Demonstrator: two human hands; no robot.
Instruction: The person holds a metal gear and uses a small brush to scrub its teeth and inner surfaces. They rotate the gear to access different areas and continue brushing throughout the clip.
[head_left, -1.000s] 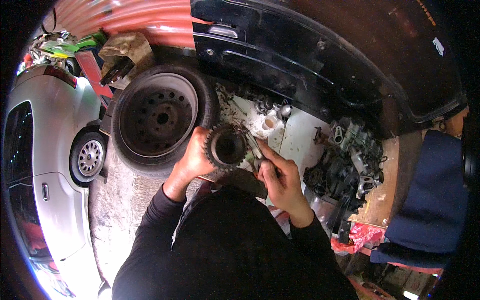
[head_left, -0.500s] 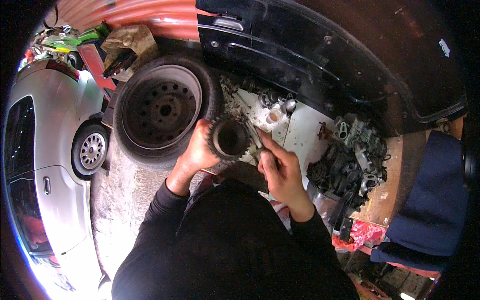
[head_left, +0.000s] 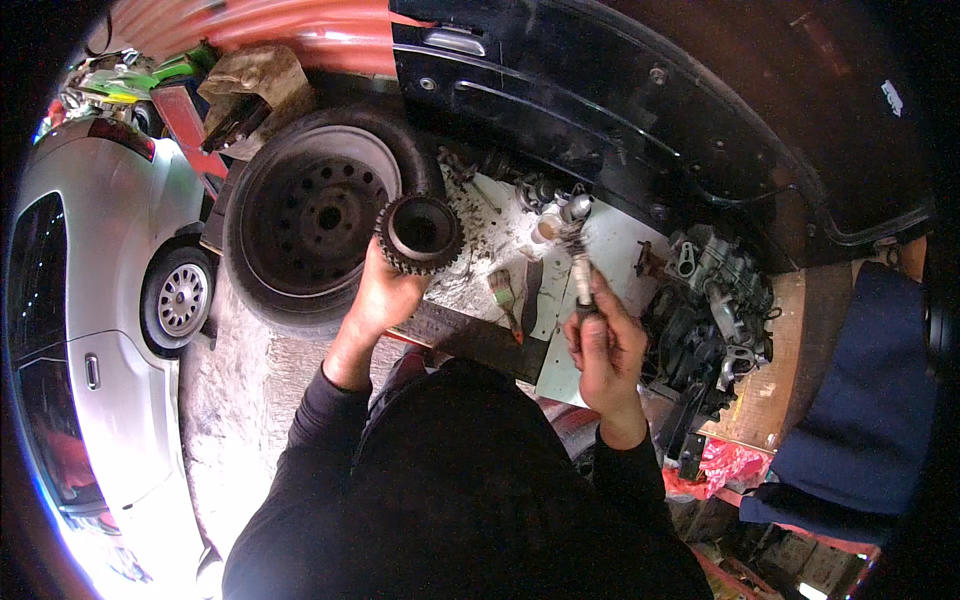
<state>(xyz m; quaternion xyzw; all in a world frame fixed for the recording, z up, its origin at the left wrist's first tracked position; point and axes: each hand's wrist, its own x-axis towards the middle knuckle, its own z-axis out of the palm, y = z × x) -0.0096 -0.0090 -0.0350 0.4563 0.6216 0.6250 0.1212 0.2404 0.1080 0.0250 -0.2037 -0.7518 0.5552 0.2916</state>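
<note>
My left hand (head_left: 392,290) is closed around a dark ring-shaped gear (head_left: 450,252) with teeth along its outer edge and a wide round bore facing up. It is held above the bench, beside the wheel. My right hand (head_left: 608,350) grips the dark handle of a brush (head_left: 582,280) with a pale middle section, pointing away from me. The brush's far end is blurred and reaches close to a small whitish cup (head_left: 547,230); I cannot tell if they touch. On the dirty white bench sheet (head_left: 475,285) between my hands lies a second brush (head_left: 503,290) with an orange-tipped handle.
A tyre on a steel rim (head_left: 320,205) lies at the left of the bench. Several greasy metal engine parts (head_left: 710,300) are piled at the right. A black vehicle panel (head_left: 600,110) rises behind. A silver car (head_left: 120,330) stands at far left, a dark blue cloth (head_left: 850,400) at right.
The brush has moved away from the gear, right and forward toward the cup. My left hand has shifted the gear slightly left and farther away, uncovering the second brush on the bench.
</note>
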